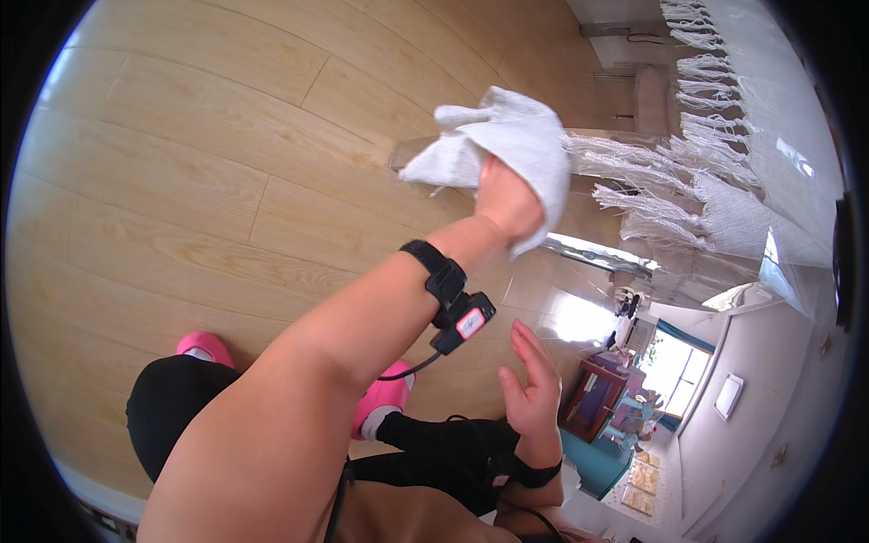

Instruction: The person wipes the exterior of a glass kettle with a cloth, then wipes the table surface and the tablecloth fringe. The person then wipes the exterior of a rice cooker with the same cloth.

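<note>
My left hand (512, 203) grips a white cloth (523, 129), which drapes over the fingers and hides most of them. Behind the cloth, the foot of a table leg (407, 153) shows on the floor; whether the cloth touches the leg, I cannot tell. Close by on the right hangs the knotted fringe (638, 159) of a whitish woven tablecloth (736, 217) with a clear plastic cover over it. My right hand (536, 387) is raised lower in the view, holding nothing, its thumb apart from the fingers. Each wrist wears a black strap with a small device.
Wood-look floor planks (170, 163) spread across the left. My pink shoes (383, 400) stand below my arms. A cable (417, 370) trails from the left wrist device (468, 322). Farther off are a dark red wooden piece of furniture (590, 400), a teal cabinet (601, 461) and a bright window (675, 370).
</note>
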A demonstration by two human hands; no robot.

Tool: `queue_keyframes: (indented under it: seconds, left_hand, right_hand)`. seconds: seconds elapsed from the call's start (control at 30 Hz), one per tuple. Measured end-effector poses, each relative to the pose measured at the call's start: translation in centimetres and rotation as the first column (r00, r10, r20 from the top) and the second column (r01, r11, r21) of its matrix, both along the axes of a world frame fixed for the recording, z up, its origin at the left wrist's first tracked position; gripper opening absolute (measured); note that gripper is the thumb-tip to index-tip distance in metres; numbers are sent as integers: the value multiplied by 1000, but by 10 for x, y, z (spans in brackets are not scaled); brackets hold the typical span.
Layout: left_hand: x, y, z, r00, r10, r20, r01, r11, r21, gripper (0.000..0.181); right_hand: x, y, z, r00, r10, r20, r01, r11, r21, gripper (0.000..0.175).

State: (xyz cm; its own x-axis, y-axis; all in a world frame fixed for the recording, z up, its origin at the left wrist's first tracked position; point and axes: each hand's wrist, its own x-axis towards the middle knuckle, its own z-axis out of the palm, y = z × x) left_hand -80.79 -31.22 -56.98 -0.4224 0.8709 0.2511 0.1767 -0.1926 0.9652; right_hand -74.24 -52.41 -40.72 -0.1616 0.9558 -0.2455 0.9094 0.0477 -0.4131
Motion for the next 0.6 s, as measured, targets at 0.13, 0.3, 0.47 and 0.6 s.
queue_keyframes:
  seconds: [0.13, 0.3, 0.47, 0.6]
  left_hand:
    - [-10, 3, -4, 952, -272, -142, 241, 949, -203, 37]
    - [-13, -6, 54, 556, -391, 734, 238, 920, 310, 44]
    - [-5, -16, 89, 864, -411, 291, 258, 858, 445, 51]
    - [2, 2, 62, 894, -444, -60, 447, 878, 168, 50]
  right_hand:
    - [-12, 0, -2, 999, -35, 29, 34, 999, 37, 42]
    - [-26, -3, -1, 999, -12, 29, 12, 1000, 15, 40]
    - [-33, -11, -4, 993, -54, 106, 59, 997, -46, 39]
    - [-37, -21, -6, 982, -181, 60, 184, 981, -54, 40]
